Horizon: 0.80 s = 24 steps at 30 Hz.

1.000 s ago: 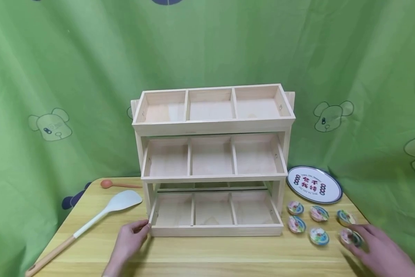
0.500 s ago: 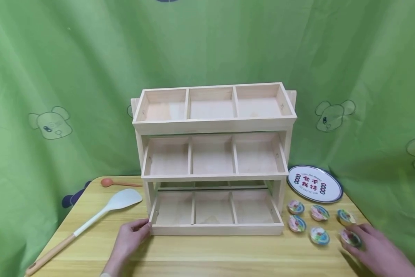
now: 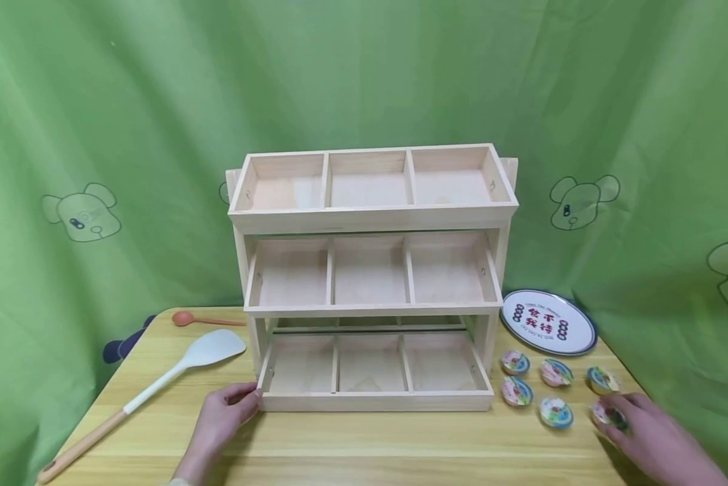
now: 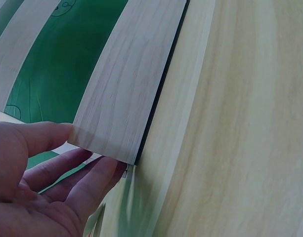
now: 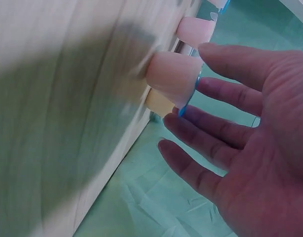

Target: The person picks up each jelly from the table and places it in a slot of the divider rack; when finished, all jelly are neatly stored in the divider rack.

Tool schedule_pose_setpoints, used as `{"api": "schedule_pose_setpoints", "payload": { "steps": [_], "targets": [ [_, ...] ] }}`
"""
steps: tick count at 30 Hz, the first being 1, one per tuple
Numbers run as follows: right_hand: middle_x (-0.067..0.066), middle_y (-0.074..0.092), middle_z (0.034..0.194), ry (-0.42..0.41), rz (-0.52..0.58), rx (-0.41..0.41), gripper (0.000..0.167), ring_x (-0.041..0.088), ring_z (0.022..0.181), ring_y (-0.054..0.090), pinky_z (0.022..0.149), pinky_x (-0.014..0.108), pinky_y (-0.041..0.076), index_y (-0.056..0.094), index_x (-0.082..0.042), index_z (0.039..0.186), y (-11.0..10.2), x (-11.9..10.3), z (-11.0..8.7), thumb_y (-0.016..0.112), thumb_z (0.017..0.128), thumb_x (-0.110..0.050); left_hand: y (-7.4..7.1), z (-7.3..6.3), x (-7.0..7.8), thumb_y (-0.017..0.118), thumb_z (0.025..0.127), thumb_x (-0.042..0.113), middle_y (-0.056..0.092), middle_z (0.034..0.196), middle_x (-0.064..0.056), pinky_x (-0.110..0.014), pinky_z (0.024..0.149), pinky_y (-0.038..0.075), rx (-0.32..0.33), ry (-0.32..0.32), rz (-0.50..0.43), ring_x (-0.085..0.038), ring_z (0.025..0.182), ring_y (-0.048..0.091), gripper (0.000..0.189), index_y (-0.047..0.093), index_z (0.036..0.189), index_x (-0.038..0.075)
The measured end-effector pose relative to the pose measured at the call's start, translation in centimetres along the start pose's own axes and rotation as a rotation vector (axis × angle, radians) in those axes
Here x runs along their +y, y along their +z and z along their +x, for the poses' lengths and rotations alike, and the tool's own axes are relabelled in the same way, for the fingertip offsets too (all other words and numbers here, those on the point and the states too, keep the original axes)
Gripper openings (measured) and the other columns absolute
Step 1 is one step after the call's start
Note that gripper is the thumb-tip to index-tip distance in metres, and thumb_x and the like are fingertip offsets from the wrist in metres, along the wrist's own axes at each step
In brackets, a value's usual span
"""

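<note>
A pale wooden three-tier shelf stands mid-table in the head view, each tier split into three bare compartments. My left hand holds the front left corner of its bottom tray, thumb on one edge and fingers against the side. At the right, my right hand has thumb and fingers around the lid rim of a small jelly cup. That cup sits upright on the table, partly hidden by the hand in the head view. Several similar jelly cups with colourful lids stand beside it.
A white plate with a dark rim and red characters lies behind the cups. On the left lie a white spatula with a wooden handle and a small orange spoon. A green curtain hangs behind the table.
The head view shifts slightly. Both hands keep nearly the same places, the left at the tray corner and the right at the jelly cup; shelf and cups stay put.
</note>
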State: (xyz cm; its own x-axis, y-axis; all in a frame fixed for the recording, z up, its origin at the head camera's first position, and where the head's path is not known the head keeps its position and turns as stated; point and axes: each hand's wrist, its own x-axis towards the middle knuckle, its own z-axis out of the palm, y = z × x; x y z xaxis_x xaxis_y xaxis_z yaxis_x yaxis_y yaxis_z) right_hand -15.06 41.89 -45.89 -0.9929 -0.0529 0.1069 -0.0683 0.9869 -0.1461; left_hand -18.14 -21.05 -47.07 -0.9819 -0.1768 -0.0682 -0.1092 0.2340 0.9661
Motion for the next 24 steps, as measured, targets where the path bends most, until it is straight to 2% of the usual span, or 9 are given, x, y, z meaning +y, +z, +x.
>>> {"api": "schedule_pose_setpoints", "payload": {
  "steps": [7, 11, 15, 19, 22, 24],
  "targets": [
    [0.02, 0.056, 0.094, -0.013, 0.013, -0.008, 0.035, 0.044, 0.083, 0.059, 0.066, 0.062, 0.054, 0.065, 0.002, 0.104, -0.1, 0.0, 0.3, 0.08, 0.08, -0.019, -0.2, -0.1, 0.1, 0.069, 0.091, 0.008, 0.067, 0.108, -0.019, -0.026, 0.08, 0.06, -0.001, -0.004, 0.019, -0.025, 0.095, 0.065, 0.032, 0.064, 0.118, -0.01],
    [0.017, 0.056, 0.092, -0.016, 0.037, -0.014, 0.037, 0.04, 0.079, 0.059, 0.063, 0.061, 0.054, 0.065, 0.001, 0.104, -0.4, -0.2, 0.1, 0.081, 0.078, -0.018, 0.0, 0.0, 0.1, 0.068, 0.091, 0.005, 0.067, 0.105, -0.017, -0.026, 0.08, 0.06, -0.015, -0.017, -0.009, -0.025, 0.093, 0.065, 0.032, 0.063, 0.118, -0.011],
    [0.023, 0.055, 0.098, 0.013, 0.071, -0.047, 0.046, 0.046, 0.083, 0.058, 0.064, 0.064, 0.053, 0.063, 0.003, 0.112, -0.9, -0.5, -0.1, 0.082, 0.078, -0.022, 0.1, 0.1, 0.2, 0.067, 0.091, 0.003, 0.067, 0.101, -0.016, -0.025, 0.079, 0.06, -0.024, -0.023, -0.034, -0.024, 0.092, 0.065, 0.032, 0.062, 0.118, -0.012],
    [0.032, 0.05, 0.109, -0.018, 0.089, -0.014, 0.057, 0.057, 0.092, 0.054, 0.069, 0.07, 0.05, 0.06, 0.007, 0.12, -1.3, -0.9, -0.1, 0.082, 0.076, -0.021, 0.1, 0.1, 0.3, 0.067, 0.091, 0.003, 0.066, 0.102, -0.016, -0.026, 0.079, 0.06, -0.025, -0.027, -0.042, -0.025, 0.092, 0.065, 0.032, 0.061, 0.119, -0.012],
    [0.032, 0.049, 0.111, -0.051, 0.102, 0.014, 0.06, 0.056, 0.093, 0.054, 0.072, 0.071, 0.05, 0.059, 0.009, 0.122, -1.5, -1.3, -0.1, 0.083, 0.075, -0.019, 0.0, 0.1, 0.3, 0.067, 0.091, 0.003, 0.066, 0.103, -0.016, -0.027, 0.08, 0.06, -0.023, -0.032, -0.051, -0.025, 0.093, 0.065, 0.033, 0.061, 0.12, -0.011],
    [0.03, 0.049, 0.109, -0.061, 0.11, 0.009, 0.059, 0.05, 0.09, 0.056, 0.072, 0.068, 0.051, 0.06, 0.008, 0.122, -1.7, -1.7, 0.1, 0.082, 0.074, -0.017, 0.0, 0.1, 0.3, 0.067, 0.091, 0.003, 0.066, 0.103, -0.016, -0.027, 0.08, 0.06, -0.025, -0.032, -0.053, -0.026, 0.093, 0.065, 0.033, 0.061, 0.12, -0.011]
  ]
}}
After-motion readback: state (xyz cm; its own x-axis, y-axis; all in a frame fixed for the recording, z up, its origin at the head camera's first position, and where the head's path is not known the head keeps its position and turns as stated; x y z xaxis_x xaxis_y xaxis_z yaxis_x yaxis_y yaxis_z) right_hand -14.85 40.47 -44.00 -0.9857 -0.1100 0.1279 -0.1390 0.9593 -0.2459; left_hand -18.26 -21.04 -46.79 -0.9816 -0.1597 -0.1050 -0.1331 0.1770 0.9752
